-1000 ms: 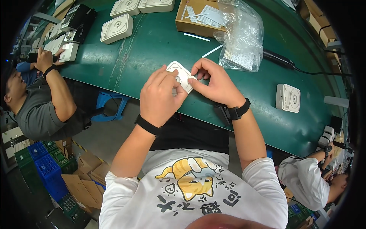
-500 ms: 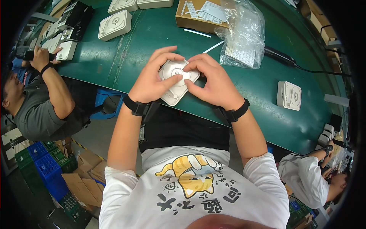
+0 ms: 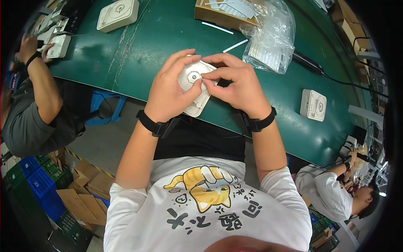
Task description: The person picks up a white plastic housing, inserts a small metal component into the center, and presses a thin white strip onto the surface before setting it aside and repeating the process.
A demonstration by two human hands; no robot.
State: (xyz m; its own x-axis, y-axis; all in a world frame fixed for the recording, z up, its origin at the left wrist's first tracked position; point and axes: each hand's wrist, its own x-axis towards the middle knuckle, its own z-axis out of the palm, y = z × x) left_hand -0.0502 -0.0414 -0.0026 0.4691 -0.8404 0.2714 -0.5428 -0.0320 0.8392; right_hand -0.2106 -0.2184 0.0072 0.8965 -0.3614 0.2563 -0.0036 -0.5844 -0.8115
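A white, turntable-shaped device (image 3: 195, 108) with rounded corners lies tilted at the table's near edge, its round hub facing up. My left hand (image 3: 172, 86) wraps around its left side, with the thumb laid across the top beside the hub. My right hand (image 3: 237, 84) is over the right side. Its thumb and forefinger pinch together close to the hub, next to my left thumb. Whatever sits between those fingertips is too small to make out. Both hands partly cover the device.
Similar white devices stand on the green table (image 3: 159, 25): one device (image 3: 118, 16) far left, another device (image 3: 314, 105) at right. A cardboard box (image 3: 224, 14) of white sheets, a clear plastic bag (image 3: 268, 46), white strips (image 3: 235, 46) and a black cabled tool (image 3: 308, 63) lie beyond. Co-workers sit on both sides.
My right thumb and forefinger, apart earlier, have come together near the hub. The device has turned slightly between my hands. The whole view has shifted a little.
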